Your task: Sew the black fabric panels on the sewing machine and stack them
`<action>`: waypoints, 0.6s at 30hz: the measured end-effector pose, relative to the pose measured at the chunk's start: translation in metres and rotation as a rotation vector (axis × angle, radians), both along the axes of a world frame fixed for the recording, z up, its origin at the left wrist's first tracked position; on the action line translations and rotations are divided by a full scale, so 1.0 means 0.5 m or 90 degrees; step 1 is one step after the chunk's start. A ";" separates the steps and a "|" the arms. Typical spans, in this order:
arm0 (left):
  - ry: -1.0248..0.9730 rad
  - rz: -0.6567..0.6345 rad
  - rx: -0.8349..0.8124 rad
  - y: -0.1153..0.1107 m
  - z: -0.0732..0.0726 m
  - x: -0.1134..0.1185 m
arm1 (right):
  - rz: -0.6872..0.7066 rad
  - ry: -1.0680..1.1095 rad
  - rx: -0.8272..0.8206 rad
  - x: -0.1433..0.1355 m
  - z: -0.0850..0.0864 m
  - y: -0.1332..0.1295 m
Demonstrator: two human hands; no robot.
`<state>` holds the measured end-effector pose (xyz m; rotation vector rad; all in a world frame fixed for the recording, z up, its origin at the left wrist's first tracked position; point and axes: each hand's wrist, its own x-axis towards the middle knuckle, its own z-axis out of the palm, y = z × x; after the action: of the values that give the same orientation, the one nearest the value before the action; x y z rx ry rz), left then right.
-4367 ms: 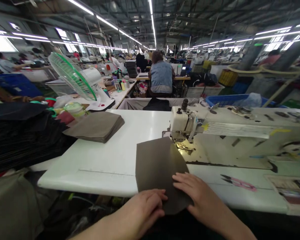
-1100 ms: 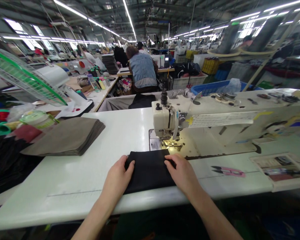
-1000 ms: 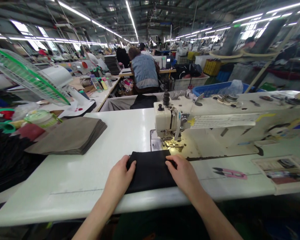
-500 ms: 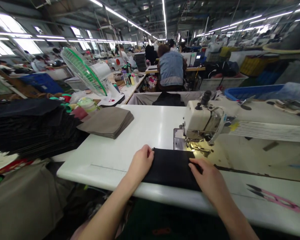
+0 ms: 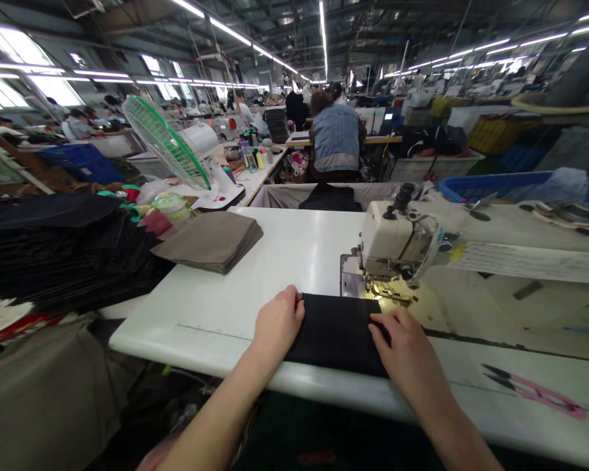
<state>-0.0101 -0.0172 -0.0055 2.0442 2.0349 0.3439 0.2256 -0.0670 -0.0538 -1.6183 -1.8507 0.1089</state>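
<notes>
A folded piece of black fabric lies flat at the front of the white sewing table. My left hand is closed on its upper left corner, thumb and fingers pinched together. At the right edge, my right hand has the fabric's side between thumb and fingertips. Just beyond the fabric stands the sewing machine, its needle area lit yellow. The fabric's far edge lies close to the presser foot, not under it.
Pink-handled thread snips lie at the right front. A stack of grey-brown fabric pieces sits at the left, near a tall pile of black pieces and a fan. A blue basket is behind the machine; a person in a denim vest sits ahead.
Both hands keep their hold on the black fabric, which stays almost in place. The view has shifted very slightly.
</notes>
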 end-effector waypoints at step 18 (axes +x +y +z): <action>0.087 -0.350 0.167 -0.058 -0.068 0.044 | 0.110 -0.014 0.032 0.007 -0.023 -0.041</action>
<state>0.0118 -0.0463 -0.0394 2.7397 1.4565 0.3840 0.2293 -0.0875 -0.0652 -1.4290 -1.9923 0.1187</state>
